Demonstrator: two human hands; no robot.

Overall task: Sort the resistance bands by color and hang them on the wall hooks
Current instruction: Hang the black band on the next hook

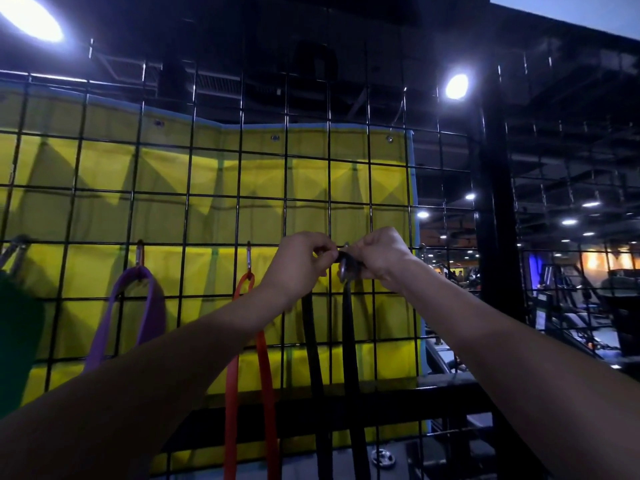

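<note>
Black band (349,341) hanging down front of wire grid (214,188), top end bunched at metal clip (343,268) btwn both hands. Left hand (298,265) pinching band top, fingers curled. Right hand (377,258) gripping band by clip, fingers curled too. Orange band (265,358) hanging on clip just left. Purple band (152,306) hanging further left. Yellow sheet (104,168) behind grid.

Honestly can't read a single thing from my end: no labels, brands or numbers on the yellow fabric banner (207,174) or black wire grid panel (239,133).
</note>
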